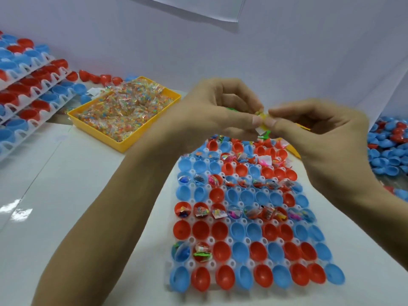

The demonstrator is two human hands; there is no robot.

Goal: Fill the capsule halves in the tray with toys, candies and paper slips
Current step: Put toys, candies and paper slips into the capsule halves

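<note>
— Any writing or brand you can read on the wrappers or slips?

— None. The print on the packets is too small and blurred to make out.

— What does the tray look like?

— The white tray (199, 265) lies on the white table (66, 195), toward its near right part, with rows of red and blue capsule halves (220, 230) sitting open side up. Some rows hold clear packets of coloured bits, small toys and white paper slips (218, 213); the rows between them are bare cups. In the second row from the near edge only the two leftmost cups are filled.

— And the hands?

— Both are raised over the tray's far end. The left hand (220, 111) and right hand (318, 131) meet fingertip to fingertip, thumbs and forefingers pinching a small yellow toy (262, 114) with a white slip under it. A green piece shows just below. The other fingers are curled.

— Anything around?

— A yellow bin (154, 127) of candy packets (123, 107) near the far left; stacked trays (28, 85) at the left edge; loose capsule halves (388, 149) piled at the right edge.
</note>
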